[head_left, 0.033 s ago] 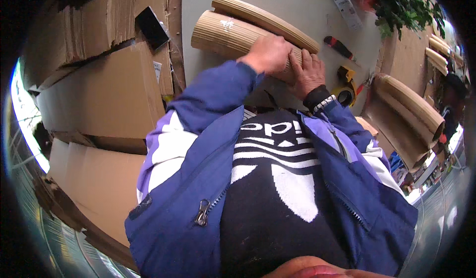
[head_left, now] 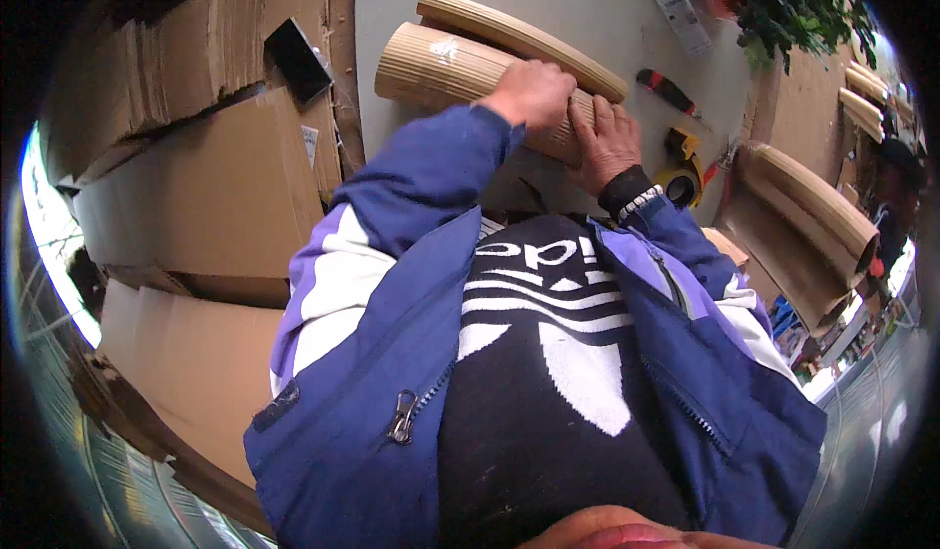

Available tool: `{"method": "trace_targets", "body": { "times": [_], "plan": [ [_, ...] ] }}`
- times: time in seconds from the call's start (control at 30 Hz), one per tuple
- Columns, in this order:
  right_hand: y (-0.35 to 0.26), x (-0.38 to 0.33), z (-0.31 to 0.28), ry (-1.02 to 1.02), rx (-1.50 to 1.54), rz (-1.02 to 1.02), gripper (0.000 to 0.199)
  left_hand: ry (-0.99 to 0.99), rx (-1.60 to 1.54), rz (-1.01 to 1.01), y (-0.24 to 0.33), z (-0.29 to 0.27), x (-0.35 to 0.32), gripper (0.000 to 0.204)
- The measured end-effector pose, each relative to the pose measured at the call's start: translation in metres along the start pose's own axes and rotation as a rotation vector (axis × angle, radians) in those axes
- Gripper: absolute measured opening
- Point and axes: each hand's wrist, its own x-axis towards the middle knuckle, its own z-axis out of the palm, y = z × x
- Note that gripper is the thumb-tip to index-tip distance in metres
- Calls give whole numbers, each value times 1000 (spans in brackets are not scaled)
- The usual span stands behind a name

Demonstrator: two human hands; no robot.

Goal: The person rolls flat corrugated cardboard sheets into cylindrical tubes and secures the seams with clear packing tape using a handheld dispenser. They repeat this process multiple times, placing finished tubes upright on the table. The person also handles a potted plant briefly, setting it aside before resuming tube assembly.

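A corrugated cardboard roll (head_left: 416,67), tan with a small shiny white patch near its left end, lies slantwise on the grey tabletop. Against its far side rests a second, slimmer corrugated roll (head_left: 519,40). My left hand (head_left: 534,95) is closed on top of the nearer roll, knuckles up; what its fingers pinch is hidden. Close beside it, my right hand (head_left: 605,145) wraps the roll's right end, thumb toward the left hand and fingers bent over the far side. The two hands nearly touch.
Right of my hands lie a red-and-black-handled cutter (head_left: 668,93) and a yellow tape dispenser (head_left: 685,172). Farther right is a large brown cardboard roll (head_left: 808,221). Stacked cardboard sheets (head_left: 196,191) fill the left, with a dark phone-like slab (head_left: 299,61) on them. A leafy plant (head_left: 793,10) stands far right.
My left hand and its sleeve have shifted slightly away from my body along the roll's top. The right hand and both rolls stay practically in place.
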Motion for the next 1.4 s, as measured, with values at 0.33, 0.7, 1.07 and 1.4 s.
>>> {"method": "trace_targets", "body": {
  "times": [0.33, 0.7, 1.07, 1.4],
  "plan": [
    [34, 29, -9, -213, 288, 26, 117, -183, -62, -248, -49, 5, 76, 71],
    [125, 113, 24, -720, 931, -99, 109, -324, 336, 252, 11, -18, 71, 93],
    [41, 2, 0, 86, 203, 282, 77, -438, 161, 157, -1, -16, 89, 79],
    [63, 41, -10, -54, 368, 299, 97, -574, -294, -38, -50, -6, 144, 77]
  ]
}}
